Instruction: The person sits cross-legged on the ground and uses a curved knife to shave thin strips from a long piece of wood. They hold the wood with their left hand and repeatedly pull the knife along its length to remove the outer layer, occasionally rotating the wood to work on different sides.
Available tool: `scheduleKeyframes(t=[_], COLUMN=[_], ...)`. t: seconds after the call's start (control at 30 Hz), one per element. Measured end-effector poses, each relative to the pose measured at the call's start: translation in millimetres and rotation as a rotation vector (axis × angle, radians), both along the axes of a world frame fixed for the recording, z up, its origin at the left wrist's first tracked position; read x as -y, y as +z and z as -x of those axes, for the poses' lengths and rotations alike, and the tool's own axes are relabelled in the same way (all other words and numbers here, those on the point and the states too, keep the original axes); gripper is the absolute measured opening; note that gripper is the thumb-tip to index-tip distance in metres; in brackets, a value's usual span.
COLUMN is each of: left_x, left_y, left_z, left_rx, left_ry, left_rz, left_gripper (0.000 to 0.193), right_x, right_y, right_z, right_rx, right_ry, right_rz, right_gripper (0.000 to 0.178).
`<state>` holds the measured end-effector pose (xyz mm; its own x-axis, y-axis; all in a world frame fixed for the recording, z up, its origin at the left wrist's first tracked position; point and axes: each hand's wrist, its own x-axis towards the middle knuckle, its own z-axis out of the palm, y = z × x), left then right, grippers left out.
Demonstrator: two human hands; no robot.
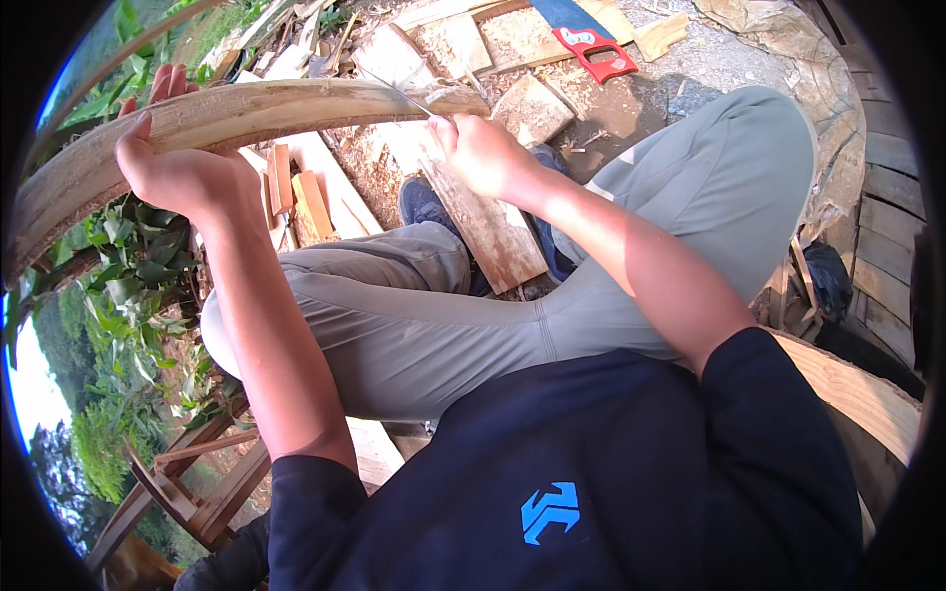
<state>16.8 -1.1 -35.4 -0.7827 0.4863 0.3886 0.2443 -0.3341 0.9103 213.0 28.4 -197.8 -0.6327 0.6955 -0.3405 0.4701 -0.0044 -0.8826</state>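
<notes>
Left grip (185, 175): I see it grasping the curved wooden pole (296, 106).
Right grip (481, 153): I see it clenched on a thin blade (399, 95) near the pole's end.

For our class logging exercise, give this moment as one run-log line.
left hand: holds curved wood | right hand: holds thin tool near wood's end | red-handled saw: lying unheld

Tan pole (276, 110), red-handled saw (583, 41)
</notes>
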Motion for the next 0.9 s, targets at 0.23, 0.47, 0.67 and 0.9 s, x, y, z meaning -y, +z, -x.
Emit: scheduleKeyframes(t=[0.23,0.47,0.67,0.9], left_x=[-6.6,-4.0,-6.5,-2.8], left_y=[-1.7,1.3,-4.8,-23.5], left_z=[5.9,3.5,12.4,18.2], left_rx=[0.034,-0.005,-0.018,-0.002], left_ry=[0.004,0.01,-0.005,0.115], left_rz=[-0.012,0.001,-0.067,-0.058], left_gripper=[0.052,0.052,0.051,0.031], right_x=[-5.6,9.8,8.7,-2.6], right_y=[-11.4,-16.8,-17.9,-37.1], right_z=[4.0,11.8,13.3,11.7], right_rx=[-0.025,0.032,0.154,0.175], right_ry=[-0.023,-0.086,-0.086,-0.081], right_rz=[-0.108,-0.124,-0.169,-0.195], right_gripper=[0.053,0.046,0.052,0.051])
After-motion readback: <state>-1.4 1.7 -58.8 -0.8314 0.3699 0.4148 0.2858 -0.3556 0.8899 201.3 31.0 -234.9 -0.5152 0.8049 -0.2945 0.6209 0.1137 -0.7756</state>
